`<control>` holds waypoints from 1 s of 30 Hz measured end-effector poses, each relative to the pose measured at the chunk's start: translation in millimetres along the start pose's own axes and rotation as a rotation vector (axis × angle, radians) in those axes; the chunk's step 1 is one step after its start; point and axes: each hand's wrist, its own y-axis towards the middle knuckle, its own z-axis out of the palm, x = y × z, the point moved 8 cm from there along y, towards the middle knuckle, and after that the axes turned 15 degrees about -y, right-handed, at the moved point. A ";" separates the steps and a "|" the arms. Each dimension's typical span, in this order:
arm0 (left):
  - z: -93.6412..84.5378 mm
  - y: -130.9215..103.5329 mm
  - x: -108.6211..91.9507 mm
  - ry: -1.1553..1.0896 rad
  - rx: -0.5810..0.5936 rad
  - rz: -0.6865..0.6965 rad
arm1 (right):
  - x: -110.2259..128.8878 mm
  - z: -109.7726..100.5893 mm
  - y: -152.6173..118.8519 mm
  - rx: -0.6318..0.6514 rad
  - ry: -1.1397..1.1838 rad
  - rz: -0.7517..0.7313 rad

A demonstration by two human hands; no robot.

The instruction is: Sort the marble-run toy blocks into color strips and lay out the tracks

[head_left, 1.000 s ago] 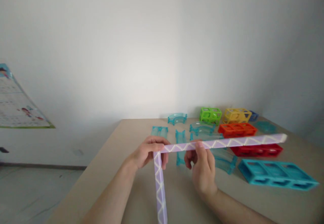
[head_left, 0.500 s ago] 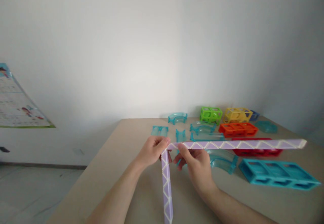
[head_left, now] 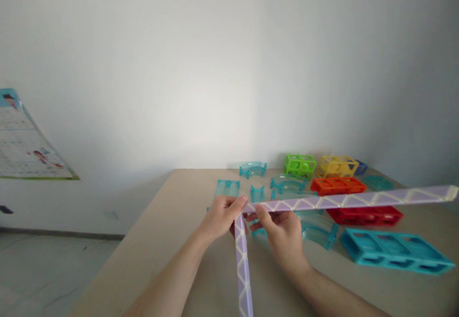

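A long purple-and-white snake twist puzzle (head_left: 330,202) is bent into a corner in front of me. One straight arm of it runs to the right and slightly up; the other drops toward the bottom edge. My left hand (head_left: 224,215) is closed on the corner, thumb on top. Just right of the bend, my right hand (head_left: 283,226) pinches the long arm between its thumb and fingers. Both hands hold the puzzle above the table, and parts of the fingers are hidden behind it. Clear blue curved track pieces (head_left: 317,228) lie beyond and beside my right hand.
On the table (head_left: 154,221) stand a teal frame block (head_left: 396,250), a red one (head_left: 366,215), an orange one (head_left: 337,185), a green one (head_left: 300,165) and a yellow one (head_left: 338,166). Several clear blue track pieces (head_left: 253,169) lie near the wall. A poster (head_left: 32,140) hangs at left.
The puzzle's long arm has tilted, its far end swinging up and to the right. The lower arm and both hands have shifted slightly right; the grips look the same.
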 end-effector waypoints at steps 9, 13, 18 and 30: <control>-8.6 0.6 -1.1 0.005 -0.066 -0.050 | 23.6 3.8 -10.3 0.000 -0.284 -0.402; -6.7 -2.4 6.1 -0.050 -0.022 -0.175 | 42.8 4.1 -14.0 0.057 -0.393 -0.515; -14.6 0.0 -7.6 -0.038 -0.089 -0.034 | 31.4 6.4 -8.9 0.062 -0.314 -0.433; -25.2 -5.9 -33.7 0.062 -0.176 0.320 | -11.8 72.6 -48.0 0.933 0.808 0.469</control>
